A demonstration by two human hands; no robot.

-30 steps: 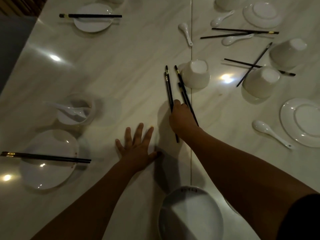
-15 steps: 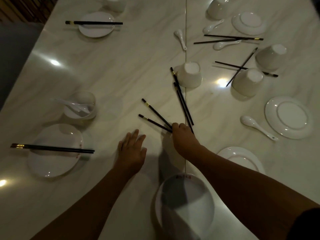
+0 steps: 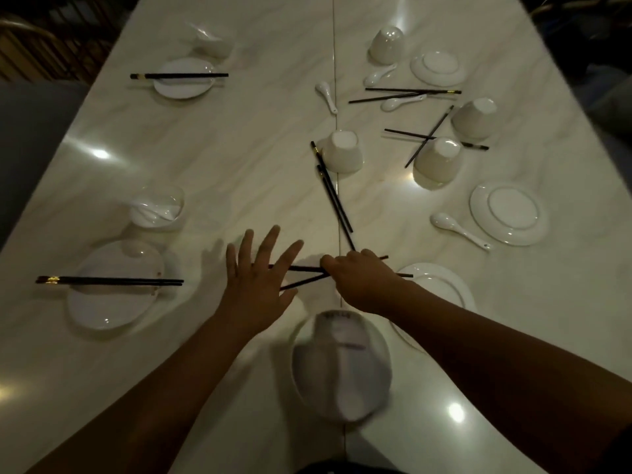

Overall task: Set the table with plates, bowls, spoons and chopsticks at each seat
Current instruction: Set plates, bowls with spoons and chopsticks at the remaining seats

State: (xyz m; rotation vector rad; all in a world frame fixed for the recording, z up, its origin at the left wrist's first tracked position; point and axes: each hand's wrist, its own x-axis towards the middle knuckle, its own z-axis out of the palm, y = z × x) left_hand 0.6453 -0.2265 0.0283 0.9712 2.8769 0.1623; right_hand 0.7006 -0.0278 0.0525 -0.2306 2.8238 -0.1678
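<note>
The tabletop (image 3: 239,148), pale marble with a seam down its middle, is seen half laid. Six white plates sit on it: a blurred near plate (image 3: 342,367) at the near edge; a second plate (image 3: 441,278) just right of it, partly under the right forearm; a left plate (image 3: 113,302) by the left edge; a far plate (image 3: 184,78) towards the far left corner; and two overturned plates (image 3: 509,213) along the right side.

The person's left hand (image 3: 256,285) lies flat beyond the near plate, fingers fanned wide; whether it touches the marble cannot be told. The right hand (image 3: 362,278), close beside it, curls over and pinches the crossed chopsticks (image 3: 304,275), whose tips run under the left fingers.

Four upturned bowls (image 3: 437,162) stand in the right half, one of them, the seam bowl (image 3: 342,152), right at the seam. An upright bowl (image 3: 159,208) beyond the left plate holds a spoon; a blurred bowl (image 3: 212,42) sits past the far plate.

Four loose spoons (image 3: 458,230) lie in the right half, one beside the nearer overturned plate.

A black pair (image 3: 113,280) lies across the left plate and another pair (image 3: 178,76) across the far plate. A loose pair (image 3: 333,196) runs from the seam bowl to the right hand; scattered chopsticks (image 3: 431,136) lie among the upturned bowls.
</note>
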